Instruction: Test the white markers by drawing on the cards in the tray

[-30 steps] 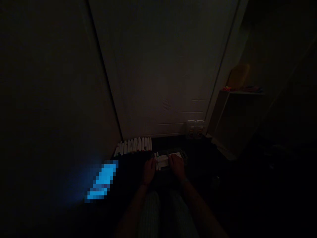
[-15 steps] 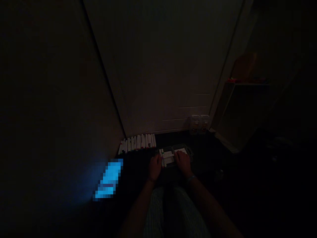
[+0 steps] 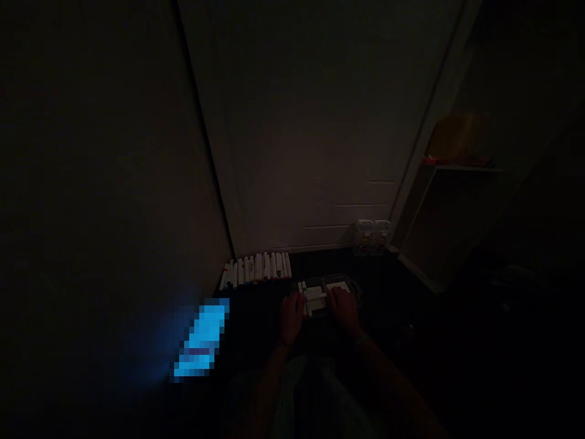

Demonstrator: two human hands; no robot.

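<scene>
The room is very dark. A small case (image 3: 351,284) holding several white markers lies on the dark floor in front of me. My left hand (image 3: 291,318) rests at the case's left end, fingers curled over the markers. On the right half of the case lies my right hand (image 3: 343,310), its fingers bent down onto the white pieces. What each hand grips is too dim to make out. My knees in pale striped trousers (image 3: 292,390) show below the hands.
A row of several white markers (image 3: 256,268) lies along the base of a pale door (image 3: 311,134). Two small clear boxes (image 3: 373,236) stand by the door's right corner. A low shelf (image 3: 439,207) is at right. A glowing blue screen (image 3: 201,339) lies at left.
Both hands stay on the case with only small finger shifts. The view has moved slightly, so everything sits a little further right and lower than before.
</scene>
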